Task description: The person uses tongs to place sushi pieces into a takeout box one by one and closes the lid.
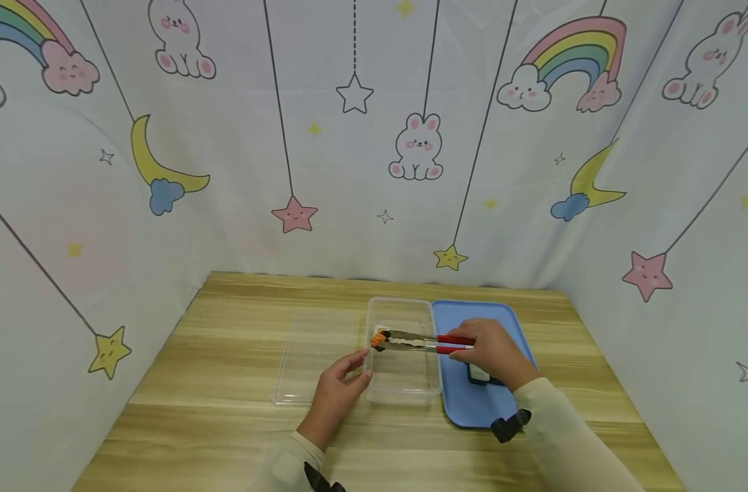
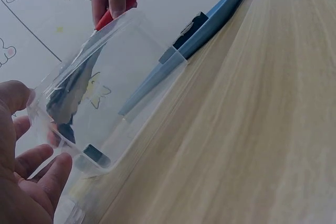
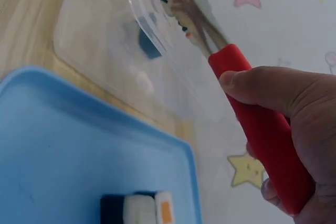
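Observation:
My right hand (image 1: 493, 348) grips red-handled metal tongs (image 3: 262, 135). Between the tongs' tips is a small orange and black sushi piece (image 1: 379, 340), at the left part of a clear plastic box (image 1: 405, 395). Fingers of my left hand (image 1: 340, 393) touch the box's left side, relaxed and not wrapped round it. Through the clear wall, a dark-wrapped piece (image 2: 96, 154) shows on the box's bottom in the left wrist view. More sushi pieces (image 3: 139, 209), black, white and orange, lie on the blue tray (image 3: 68, 145), partly under my right hand in the head view.
A clear flat lid (image 1: 306, 352) lies on the wooden table (image 1: 226, 424) left of the box. The blue tray stands against the box's right side. White curtains (image 1: 238, 157) with printed rabbits and stars enclose the table at the back and sides.

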`<state>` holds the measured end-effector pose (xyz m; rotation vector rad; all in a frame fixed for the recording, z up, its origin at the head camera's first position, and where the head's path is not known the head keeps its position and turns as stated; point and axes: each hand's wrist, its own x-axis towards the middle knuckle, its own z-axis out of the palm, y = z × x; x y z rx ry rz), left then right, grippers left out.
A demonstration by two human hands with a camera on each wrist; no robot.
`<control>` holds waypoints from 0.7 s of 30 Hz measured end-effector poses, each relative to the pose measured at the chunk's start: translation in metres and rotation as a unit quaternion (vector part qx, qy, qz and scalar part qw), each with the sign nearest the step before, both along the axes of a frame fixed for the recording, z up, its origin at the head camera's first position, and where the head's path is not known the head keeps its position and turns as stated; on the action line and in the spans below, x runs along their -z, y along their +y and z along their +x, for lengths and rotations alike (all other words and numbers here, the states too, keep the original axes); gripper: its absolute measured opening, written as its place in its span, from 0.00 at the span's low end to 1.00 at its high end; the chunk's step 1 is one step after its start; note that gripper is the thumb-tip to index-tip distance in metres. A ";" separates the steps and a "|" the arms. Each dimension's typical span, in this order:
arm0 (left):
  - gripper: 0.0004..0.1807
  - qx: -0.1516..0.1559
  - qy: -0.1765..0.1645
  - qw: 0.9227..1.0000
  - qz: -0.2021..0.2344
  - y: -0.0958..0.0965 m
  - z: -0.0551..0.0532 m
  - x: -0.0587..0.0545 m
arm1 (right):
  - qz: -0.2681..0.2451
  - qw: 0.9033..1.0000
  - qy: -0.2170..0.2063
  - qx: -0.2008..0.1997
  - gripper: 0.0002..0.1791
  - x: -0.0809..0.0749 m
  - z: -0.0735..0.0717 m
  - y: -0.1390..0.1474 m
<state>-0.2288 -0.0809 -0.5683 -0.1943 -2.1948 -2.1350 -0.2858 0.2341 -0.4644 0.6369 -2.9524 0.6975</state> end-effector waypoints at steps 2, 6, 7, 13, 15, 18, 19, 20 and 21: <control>0.24 0.000 0.000 1.000 0.000 0.000 0.000 0.001 | 0.012 1.000 -0.001 -0.009 0.17 0.001 -0.001 -0.007; 0.24 -0.001 0.000 1.000 -0.004 0.000 0.000 0.002 | 0.048 0.999 0.007 -0.025 0.16 0.001 -0.005 -0.016; 0.24 -0.001 0.001 1.000 -0.004 0.000 0.000 0.002 | 0.057 0.998 0.010 -0.028 0.16 0.001 -0.006 -0.017; 0.24 0.002 -0.004 1.000 -0.005 -0.001 -0.001 0.002 | 0.082 0.996 0.012 -0.036 0.15 -0.003 -0.012 -0.020; 0.24 0.002 -0.003 1.000 -0.006 -0.001 -0.002 0.002 | 0.086 0.996 0.011 -0.036 0.15 -0.005 -0.013 -0.020; 0.24 -0.001 -0.001 1.000 -0.004 -0.001 -0.002 0.003 | 0.087 0.996 0.006 -0.035 0.15 -0.006 -0.013 -0.021; 0.24 -0.003 -0.001 1.000 -0.003 0.000 -0.002 0.003 | 0.084 0.996 0.001 -0.031 0.15 -0.006 -0.013 -0.021; 0.24 -0.005 0.001 1.000 -0.003 0.000 -0.002 0.003 | 0.082 0.996 0.000 -0.031 0.15 -0.006 -0.012 -0.021; 0.24 -0.008 -0.003 1.000 -0.004 0.000 -0.002 0.003 | 0.079 0.996 -0.002 -0.031 0.16 -0.006 -0.012 -0.021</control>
